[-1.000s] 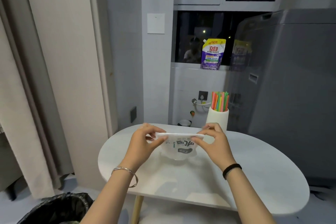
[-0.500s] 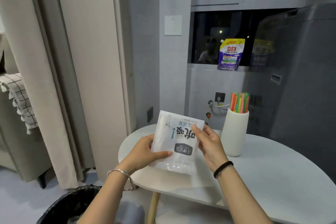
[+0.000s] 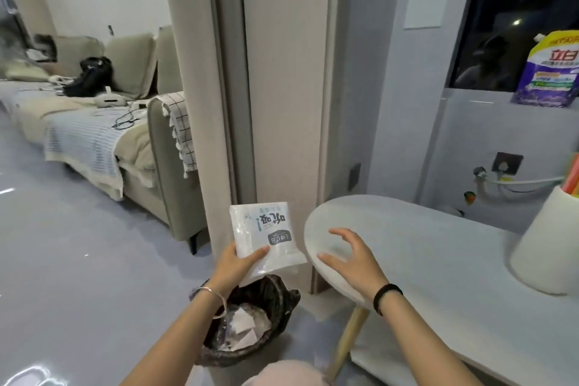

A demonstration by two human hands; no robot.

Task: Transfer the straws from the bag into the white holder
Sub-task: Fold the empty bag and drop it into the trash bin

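Note:
My left hand (image 3: 235, 264) grips the flat clear-and-white straw bag (image 3: 264, 236) by its lower edge, holding it upright over the bin, left of the table. No straws show inside it. My right hand (image 3: 352, 255) hovers with fingers spread over the table's left end, holding nothing. The white holder (image 3: 543, 254) stands at the far right on the table. Coloured straws (image 3: 572, 180) poke out of its top, cut off by the frame edge.
A waste bin (image 3: 250, 320) lined with a black bag and holding paper scraps stands on the floor under the bag. The white oval table (image 3: 438, 260) has a wooden leg (image 3: 347, 338). A sofa (image 3: 131, 141) lies far left; a detergent pouch (image 3: 553, 72) sits on the sill.
My view has swung left and down. My right hand has let go of the bag and opened over the table. My left hand has carried the bag left, off the table, above the bin.

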